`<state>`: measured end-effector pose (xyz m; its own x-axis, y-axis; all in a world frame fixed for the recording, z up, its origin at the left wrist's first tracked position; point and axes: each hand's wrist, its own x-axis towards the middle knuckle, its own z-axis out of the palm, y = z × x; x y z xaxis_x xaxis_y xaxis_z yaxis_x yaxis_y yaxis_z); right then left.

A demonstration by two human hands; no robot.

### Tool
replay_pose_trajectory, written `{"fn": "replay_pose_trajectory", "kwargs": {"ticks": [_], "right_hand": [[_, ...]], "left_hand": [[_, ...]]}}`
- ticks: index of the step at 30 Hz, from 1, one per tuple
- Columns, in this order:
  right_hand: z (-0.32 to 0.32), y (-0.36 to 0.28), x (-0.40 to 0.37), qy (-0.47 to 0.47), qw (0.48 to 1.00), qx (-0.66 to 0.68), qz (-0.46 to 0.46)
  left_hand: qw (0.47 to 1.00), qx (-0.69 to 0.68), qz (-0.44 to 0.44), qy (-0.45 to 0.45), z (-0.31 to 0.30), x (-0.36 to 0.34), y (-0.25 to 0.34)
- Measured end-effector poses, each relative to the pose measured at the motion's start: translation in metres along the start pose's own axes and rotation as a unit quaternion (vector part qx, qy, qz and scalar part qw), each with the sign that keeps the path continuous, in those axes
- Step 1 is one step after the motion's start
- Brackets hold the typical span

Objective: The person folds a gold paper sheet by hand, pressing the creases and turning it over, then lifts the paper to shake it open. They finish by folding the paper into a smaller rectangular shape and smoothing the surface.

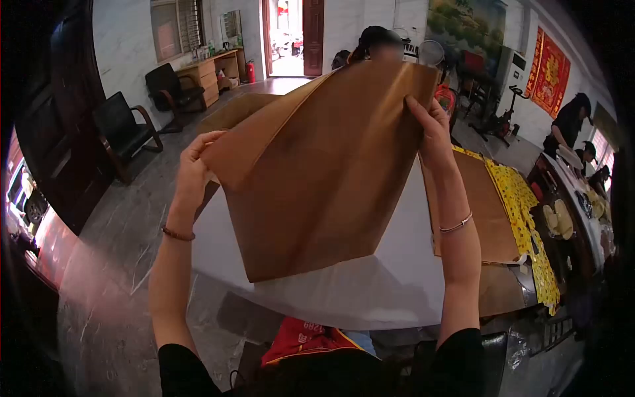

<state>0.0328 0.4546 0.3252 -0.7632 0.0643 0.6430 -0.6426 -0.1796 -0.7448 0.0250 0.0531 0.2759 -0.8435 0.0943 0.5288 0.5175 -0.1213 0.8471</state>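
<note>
I hold up a large brown paper sheet (317, 172), partly folded over, in front of me above a white table (397, 284). My left hand (193, 173) grips its left corner. My right hand (430, 132) pinches the upper right edge, raised higher than the left. Both wrists wear bracelets. The sheet hides most of the table's far side and part of a person behind it.
More brown sheets (486, 218) and yellow patterned paper (522, 212) lie on the table's right side. Black armchairs (126, 132) and a wooden desk (211, 73) stand at the left wall. Other people (569, 129) work at a table on the far right. An open doorway (288, 36) is ahead.
</note>
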Motion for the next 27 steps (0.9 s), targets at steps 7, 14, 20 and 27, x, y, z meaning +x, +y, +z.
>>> {"fn": "replay_pose_trajectory", "kwargs": {"ticks": [7, 14, 20, 27], "right_hand": [[0.001, -0.009, -0.001, 0.014, 0.998, 0.054, -0.004], [-0.003, -0.016, 0.0, 0.026, 0.999, 0.015, 0.016], [-0.011, -0.008, 0.011, 0.049, 0.998, 0.037, 0.004], [-0.001, -0.026, 0.016, 0.028, 0.999, 0.023, 0.01]], "left_hand": [[0.996, -0.069, -0.033, 0.052, 0.011, 0.004, 0.013], [0.999, -0.013, -0.001, 0.053, 0.009, 0.014, 0.018], [0.998, -0.046, -0.031, 0.033, 0.011, 0.022, 0.019], [0.997, -0.068, -0.019, 0.028, 0.006, 0.027, 0.025]]}}
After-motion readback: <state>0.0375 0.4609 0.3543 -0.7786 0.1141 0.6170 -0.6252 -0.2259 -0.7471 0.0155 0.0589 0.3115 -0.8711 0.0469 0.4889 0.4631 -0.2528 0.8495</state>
